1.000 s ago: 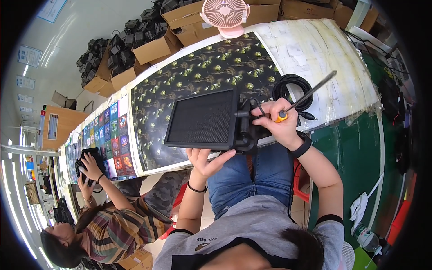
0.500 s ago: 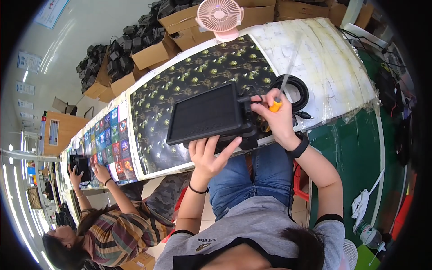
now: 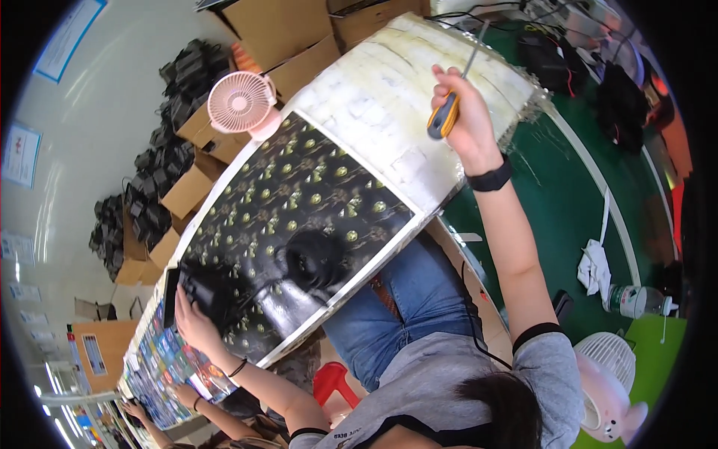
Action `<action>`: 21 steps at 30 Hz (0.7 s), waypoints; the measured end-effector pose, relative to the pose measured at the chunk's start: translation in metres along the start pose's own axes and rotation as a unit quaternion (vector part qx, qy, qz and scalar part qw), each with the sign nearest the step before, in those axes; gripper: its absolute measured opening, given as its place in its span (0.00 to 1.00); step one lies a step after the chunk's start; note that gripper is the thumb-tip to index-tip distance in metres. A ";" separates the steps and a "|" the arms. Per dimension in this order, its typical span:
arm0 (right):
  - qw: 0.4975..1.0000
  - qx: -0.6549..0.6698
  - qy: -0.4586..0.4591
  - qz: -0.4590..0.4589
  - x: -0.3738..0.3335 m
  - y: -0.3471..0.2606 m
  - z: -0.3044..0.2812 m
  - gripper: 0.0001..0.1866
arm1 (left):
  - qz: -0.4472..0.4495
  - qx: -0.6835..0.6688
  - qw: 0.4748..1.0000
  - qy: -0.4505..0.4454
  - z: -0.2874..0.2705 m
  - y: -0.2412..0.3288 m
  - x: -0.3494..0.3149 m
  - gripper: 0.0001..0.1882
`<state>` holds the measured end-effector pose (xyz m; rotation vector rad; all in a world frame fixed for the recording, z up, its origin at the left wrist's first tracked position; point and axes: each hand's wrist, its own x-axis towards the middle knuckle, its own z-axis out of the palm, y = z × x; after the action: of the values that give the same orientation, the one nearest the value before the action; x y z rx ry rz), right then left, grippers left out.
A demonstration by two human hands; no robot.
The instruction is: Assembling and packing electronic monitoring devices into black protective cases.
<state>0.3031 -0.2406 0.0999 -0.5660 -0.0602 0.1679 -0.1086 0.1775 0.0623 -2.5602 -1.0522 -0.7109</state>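
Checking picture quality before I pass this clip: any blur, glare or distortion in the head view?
Head view: strong fisheye bending at the table's white edge; motion blur smears the black device under the left hand; the right hand with the orange-handled screwdriver is sharper; bright wash on the pale wall at left.

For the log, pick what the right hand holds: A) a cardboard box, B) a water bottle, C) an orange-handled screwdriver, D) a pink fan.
C: the right hand is closed around the orange-handled screwdriver, raised over the pale mat, shaft pointing up.
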 end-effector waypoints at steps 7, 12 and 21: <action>0.976 0.031 0.130 -0.172 0.037 -0.050 -0.049 0.11 | 0.041 -0.084 0.987 0.131 -0.009 0.046 0.001 0.20; 0.911 -0.114 0.260 -0.299 0.064 -0.060 -0.079 0.11 | 0.285 -0.276 0.907 -0.141 -0.047 0.167 -0.044 0.24; 0.528 -0.688 0.323 -0.379 0.158 -0.195 -0.262 0.17 | 0.177 -0.032 0.982 -0.055 -0.007 0.103 -0.047 0.13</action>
<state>0.5129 -0.5132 -0.0146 -2.1224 0.3377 -1.1089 -0.0662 0.0760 0.0354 -2.7646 -0.5816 -0.5210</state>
